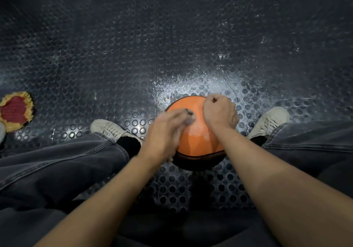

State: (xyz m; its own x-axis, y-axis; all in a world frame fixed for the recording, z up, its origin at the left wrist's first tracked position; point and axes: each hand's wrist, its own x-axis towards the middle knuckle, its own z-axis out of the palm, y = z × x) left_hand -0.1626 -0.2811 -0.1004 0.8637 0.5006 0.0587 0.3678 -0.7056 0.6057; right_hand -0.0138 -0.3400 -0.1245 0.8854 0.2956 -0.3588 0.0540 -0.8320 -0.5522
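Orange ball (196,138) right beneath L grip (166,132) & R grip (219,113).

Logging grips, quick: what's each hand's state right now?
Left hand: blurred over the orange ball, cannot tell.
Right hand: closed fist on the ball, nothing visibly held.

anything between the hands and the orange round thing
Nothing visible blocks them. The right hand rests as a curled fist on the orange round thing; the left hand, blurred, lies over its left side, a small dark piece at its fingertips.
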